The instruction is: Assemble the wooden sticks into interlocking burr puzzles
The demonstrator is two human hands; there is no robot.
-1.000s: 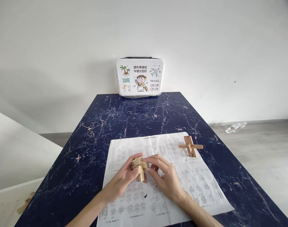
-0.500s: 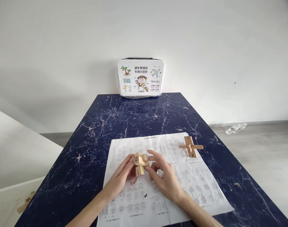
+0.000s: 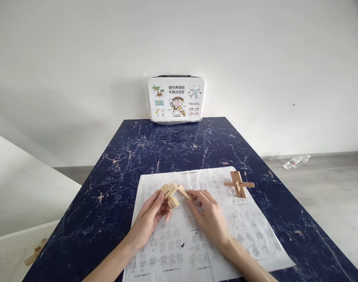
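My left hand [image 3: 152,213] is closed around a cluster of interlocked wooden puzzle pieces [image 3: 172,188], held above the printed sheet. Between the thumb and fingers of my right hand [image 3: 207,209] is a single wooden puzzle piece [image 3: 185,192], a short notched bar. Its far end lies close beside the cluster; whether the two touch I cannot tell. Beneath both hands is the white instruction sheet [image 3: 167,270], covered with small line drawings. At the sheet's upper right corner rests another wooden puzzle [image 3: 239,185], flat crossed pieces marked with numbers.
The dark blue marbled table [image 3: 179,149] reaches to the wall. A white cartoon-printed case [image 3: 176,100] in clear wrap stands at its far end. Lower left, a white bin [image 3: 14,250] holds wooden pieces [image 3: 36,252]. Clear plastic bottles [image 3: 296,161] lie on the floor at right.
A notched piece has come away from the cluster in my right hand, which has shifted slightly right. My left hand has tilted the rest, so the numbered face no longer shows.
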